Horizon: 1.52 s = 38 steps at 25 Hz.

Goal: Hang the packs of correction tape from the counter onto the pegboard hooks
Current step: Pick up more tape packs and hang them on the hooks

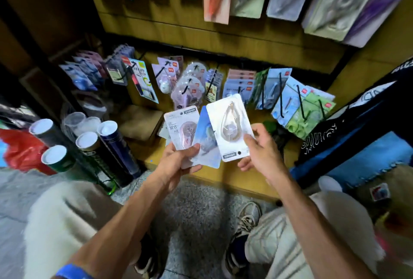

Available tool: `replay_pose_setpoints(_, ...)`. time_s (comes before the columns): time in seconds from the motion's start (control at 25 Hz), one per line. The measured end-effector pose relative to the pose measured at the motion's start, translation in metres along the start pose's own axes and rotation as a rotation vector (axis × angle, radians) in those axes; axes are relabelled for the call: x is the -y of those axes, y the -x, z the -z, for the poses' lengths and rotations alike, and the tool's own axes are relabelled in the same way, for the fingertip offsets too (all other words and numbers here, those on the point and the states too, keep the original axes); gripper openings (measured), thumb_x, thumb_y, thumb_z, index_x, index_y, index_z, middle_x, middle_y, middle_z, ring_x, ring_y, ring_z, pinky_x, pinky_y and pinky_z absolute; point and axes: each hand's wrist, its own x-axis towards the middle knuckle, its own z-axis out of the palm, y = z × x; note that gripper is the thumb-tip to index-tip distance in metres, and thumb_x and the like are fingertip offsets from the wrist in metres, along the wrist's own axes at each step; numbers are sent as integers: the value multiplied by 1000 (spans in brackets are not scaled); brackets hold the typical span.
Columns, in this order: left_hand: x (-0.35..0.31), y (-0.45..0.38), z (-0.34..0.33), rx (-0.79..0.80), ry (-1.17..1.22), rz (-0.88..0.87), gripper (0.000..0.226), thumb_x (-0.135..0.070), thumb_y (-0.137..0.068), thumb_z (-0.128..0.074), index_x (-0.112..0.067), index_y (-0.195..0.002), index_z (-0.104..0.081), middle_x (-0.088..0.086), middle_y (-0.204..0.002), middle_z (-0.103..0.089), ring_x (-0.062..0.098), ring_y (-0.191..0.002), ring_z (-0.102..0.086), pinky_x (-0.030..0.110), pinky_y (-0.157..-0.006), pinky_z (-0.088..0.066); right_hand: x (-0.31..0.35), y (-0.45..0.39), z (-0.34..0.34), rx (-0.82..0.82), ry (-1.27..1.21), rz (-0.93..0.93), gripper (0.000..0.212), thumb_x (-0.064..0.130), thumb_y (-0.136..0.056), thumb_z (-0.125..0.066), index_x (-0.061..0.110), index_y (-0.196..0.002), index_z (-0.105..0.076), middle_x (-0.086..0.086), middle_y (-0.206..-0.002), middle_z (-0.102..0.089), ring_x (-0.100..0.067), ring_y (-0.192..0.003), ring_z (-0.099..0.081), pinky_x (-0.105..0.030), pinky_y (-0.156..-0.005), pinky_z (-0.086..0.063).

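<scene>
1. Bare yellow desk (pixel 241 175) lies just below both hands.
2. Black pegboard hooks (pixel 300 102), loaded with hanging packs (pixel 241 84), crowd the wall ahead.
3. Upright tubes (pixel 111 144) block the left side.

Dim and yellowish, darkest at upper left, with glare on the white pack (pixel 230 126), motion blur on hanging packs above, and bent wide-angle edges.

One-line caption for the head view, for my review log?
Left hand holds two packs, right hand a third pack, before pegboard hooks hung with more.
</scene>
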Motion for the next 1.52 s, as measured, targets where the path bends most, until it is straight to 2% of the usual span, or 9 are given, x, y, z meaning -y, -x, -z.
replay_pose_setpoints(0.16,-41,7,-17,-29,43,-108,30,-7,-82,-73,-15,-109,-61,-2,-87,-75,12,-71,-72,32,-60,-60,65,-5,50,-44,55,173,25,-3,-88,-59,16,-102,-62,0,-86,-73,-7,-56,-64,-22,-49,-48)
replay_pose_setpoints(0.32,-85,8,-32,-63,134,-204,24,-8,-83,-72,-10,-106,-63,4,-89,-76,18,-79,-73,40,-72,-61,117,-21,71,-57,-88,294,16,2,-86,-67,17,-89,-69,-6,-88,-74,-16,-74,-68,-29,-69,-55)
replay_pose_setpoints(0.48,-111,10,-50,-5,161,-218,38,-8,-83,-71,-6,-118,-58,17,-107,-72,37,-92,-71,36,-64,-58,149,-37,61,-78,-31,363,16,2,-88,-66,18,-88,-69,-1,-79,-70,-14,-69,-62,-25,-64,-50)
replay_pose_setpoints(0.6,-124,19,-54,95,210,-239,39,-13,-84,-69,-8,-122,-58,18,-113,-70,24,-71,-69,31,-58,-55,166,-48,55,-148,89,428,17,4,-87,-65,20,-89,-71,4,-75,-68,-9,-64,-61,-23,-60,-48)
replay_pose_setpoints(0.76,-136,24,-49,104,179,-284,44,-15,-73,-74,-10,-116,-62,11,-109,-73,30,-93,-71,25,-53,-58,174,-56,55,-281,260,446,16,16,-85,-66,25,-96,-74,5,-86,-72,-20,-79,-67,-37,-69,-54)
replay_pose_setpoints(1.0,-145,27,-50,112,94,-300,54,-19,-65,-77,-5,-115,-63,12,-100,-75,30,-83,-69,30,-60,-56,196,-47,48,-362,433,536,16,16,-85,-64,24,-94,-75,8,-83,-71,-17,-78,-64,-34,-70,-53)
replay_pose_setpoints(1.12,-150,28,-55,127,46,-310,49,-15,-63,-79,-4,-108,-64,15,-95,-76,39,-87,-65,33,-66,-51,207,-44,52,-323,420,583,18,15,-85,-65,25,-96,-76,12,-90,-74,-10,-82,-65,-29,-73,-54)
replay_pose_setpoints(1.24,-152,31,-63,116,53,-300,22,2,-72,-76,-8,-89,-65,16,-82,-75,39,-85,-62,34,-71,-42,211,-45,49,-302,396,599,19,14,-86,-66,24,-98,-76,13,-91,-71,-8,-85,-65,-25,-73,-52)
replay_pose_setpoints(1.52,-152,27,-67,24,181,-213,34,7,-81,-65,-11,-107,-52,7,-84,-77,32,-76,-71,27,-53,-51,209,-54,23,-349,250,570,18,16,-87,-66,21,-103,-73,10,-92,-70,-13,-88,-65,-32,-75,-54)
